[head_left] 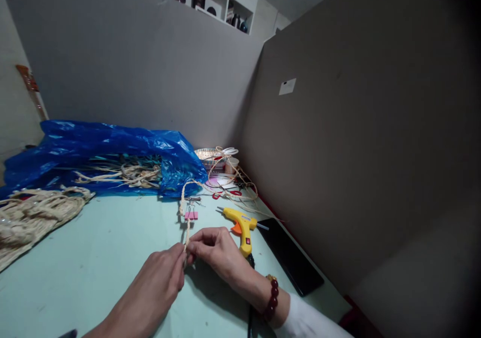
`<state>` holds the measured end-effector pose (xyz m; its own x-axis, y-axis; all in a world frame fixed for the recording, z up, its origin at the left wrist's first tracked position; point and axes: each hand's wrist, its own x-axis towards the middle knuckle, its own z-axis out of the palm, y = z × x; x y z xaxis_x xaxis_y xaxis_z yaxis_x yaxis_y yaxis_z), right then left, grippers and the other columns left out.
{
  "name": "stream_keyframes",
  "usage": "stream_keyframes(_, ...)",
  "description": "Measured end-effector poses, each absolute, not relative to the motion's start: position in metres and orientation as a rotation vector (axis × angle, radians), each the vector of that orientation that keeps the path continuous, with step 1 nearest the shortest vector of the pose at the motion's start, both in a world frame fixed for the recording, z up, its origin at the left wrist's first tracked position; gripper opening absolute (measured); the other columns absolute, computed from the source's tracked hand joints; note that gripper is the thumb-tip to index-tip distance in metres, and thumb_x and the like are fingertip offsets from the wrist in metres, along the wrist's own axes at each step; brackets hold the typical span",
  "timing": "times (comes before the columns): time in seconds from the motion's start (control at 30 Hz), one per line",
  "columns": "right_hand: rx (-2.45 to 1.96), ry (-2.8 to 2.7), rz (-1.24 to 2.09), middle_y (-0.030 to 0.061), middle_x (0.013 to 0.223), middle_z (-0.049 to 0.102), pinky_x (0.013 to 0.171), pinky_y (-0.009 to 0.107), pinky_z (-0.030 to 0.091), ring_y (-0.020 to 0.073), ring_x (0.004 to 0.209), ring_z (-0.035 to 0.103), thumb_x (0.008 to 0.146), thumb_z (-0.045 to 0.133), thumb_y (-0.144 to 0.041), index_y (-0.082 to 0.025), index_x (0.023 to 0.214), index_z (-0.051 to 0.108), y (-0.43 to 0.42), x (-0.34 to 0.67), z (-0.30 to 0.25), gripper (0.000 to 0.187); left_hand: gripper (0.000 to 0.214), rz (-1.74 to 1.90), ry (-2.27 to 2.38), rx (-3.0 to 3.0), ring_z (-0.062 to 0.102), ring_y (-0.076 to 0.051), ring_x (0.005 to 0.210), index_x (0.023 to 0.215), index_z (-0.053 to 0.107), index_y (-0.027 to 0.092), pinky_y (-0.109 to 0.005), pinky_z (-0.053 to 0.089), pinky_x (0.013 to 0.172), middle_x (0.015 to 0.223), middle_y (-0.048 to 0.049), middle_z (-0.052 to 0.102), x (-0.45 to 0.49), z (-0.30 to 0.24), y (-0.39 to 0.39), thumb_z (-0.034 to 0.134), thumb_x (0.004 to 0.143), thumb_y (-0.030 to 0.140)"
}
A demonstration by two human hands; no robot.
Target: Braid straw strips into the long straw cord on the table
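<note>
A pale straw-coloured braided cord (pixel 187 232) runs down from a pink binder clip (pixel 191 215) on the table. My left hand (pixel 165 273) pinches the cord's near end from the left. Against it, my right hand (pixel 214 250) has thumb and fingers closed on the same cord. The fingertips of both hands meet there and hide the lowest part of the cord. Just right of my right hand lies a yellow glue gun (pixel 242 225) with an orange trigger.
An open blue plastic bag (pixel 112 140) holds loose fibre strands. Woven straw pieces (pixel 37 217) lie at the left edge. Red-handled scissors (pixel 227 193), looping cord and a cup (pixel 232 165) sit at the back. A black tablet-like slab (pixel 291 258) rests beside the right partition (pixel 356 152).
</note>
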<state>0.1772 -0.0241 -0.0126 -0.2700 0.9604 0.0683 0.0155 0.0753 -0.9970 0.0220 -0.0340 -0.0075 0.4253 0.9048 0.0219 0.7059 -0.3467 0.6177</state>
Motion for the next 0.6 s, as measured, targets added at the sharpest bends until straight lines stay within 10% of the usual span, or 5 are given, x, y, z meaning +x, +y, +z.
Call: stream_keyframes(0.6,-1.262,-1.701,0.970,0.0024,0.066,0.066,0.052,0.019,0.037,0.0112,0.059,0.054,0.079,0.058,-0.018,-0.013,0.074,0.070,-0.032,0.179,-0.011,0.014,0.033,0.497,1.474,1.840,0.055,-0.013,0.040,0.067,0.043,0.024,-0.025,0.038,0.049,0.061,-0.0001,0.065,0.028,0.003,-0.047,0.027,0.090,0.041)
